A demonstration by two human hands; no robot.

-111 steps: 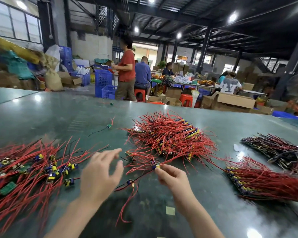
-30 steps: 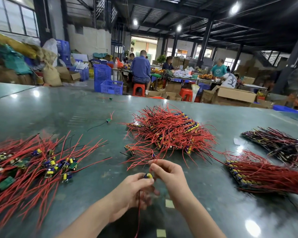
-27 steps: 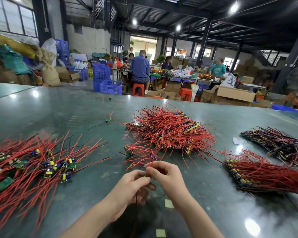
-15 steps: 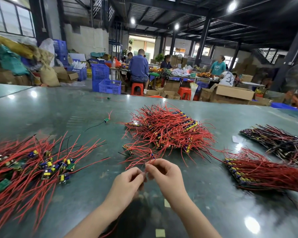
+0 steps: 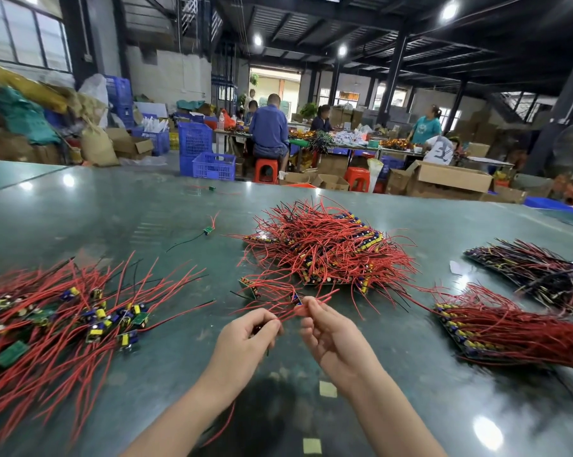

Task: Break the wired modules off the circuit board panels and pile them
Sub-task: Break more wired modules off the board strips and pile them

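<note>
Glossy green table (image 5: 394, 374), left hand (image 5: 242, 344) pinching thin red wires (image 5: 288, 313), right hand (image 5: 331, 338) curled, perhaps gripping them too.

Module in left hand (image 5: 245, 338) hidden

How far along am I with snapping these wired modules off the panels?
Done: a loose pile of separated modules lies at left. In hand: your left hand and right hand pinch red wires of one piece. Left: the big central heap and two panel stacks at right. Much remains.
</note>
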